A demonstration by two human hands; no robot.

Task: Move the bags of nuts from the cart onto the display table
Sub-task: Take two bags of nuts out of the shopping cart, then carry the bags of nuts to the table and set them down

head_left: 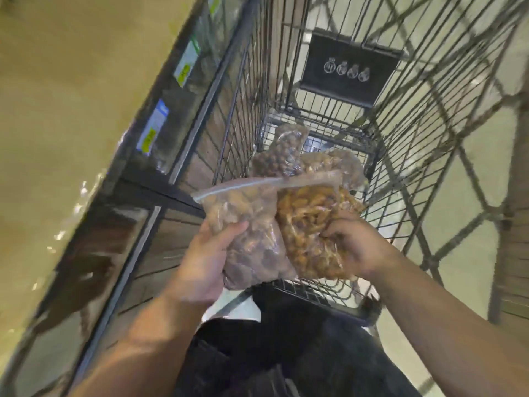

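**Two bags being held over the cart**

While the frame is being blurred by motion, a clear zip bag of brown nuts (252,233) is being gripped by the left hand (204,265), with the thumb pressed across its front and the fingers hidden behind it. An orange bag (309,239) of paler, golden nuts is being clutched from its right side by the right hand (357,245), the fingers being curled into the plastic. The two bags are being held side by side and touching, and the zip strip of the brown one is being carried slantwise across the top of the orange one. Both are being held up above the near end of the cart (429,138), clear of its wire floor.

Beyond them, two more bags are being left on the cart floor: a dark bag (283,153) of small round nuts, leaned toward the left wall, and a tan bag (343,164) just to its right, touching it. A black placard (349,70) with white symbols is being shown on the far wall of the cart. To the left, a dark table (160,156) edge with price tags (154,127) is being passed just beside the cart. Dark trousers (272,362) are being seen below, between the forearms.
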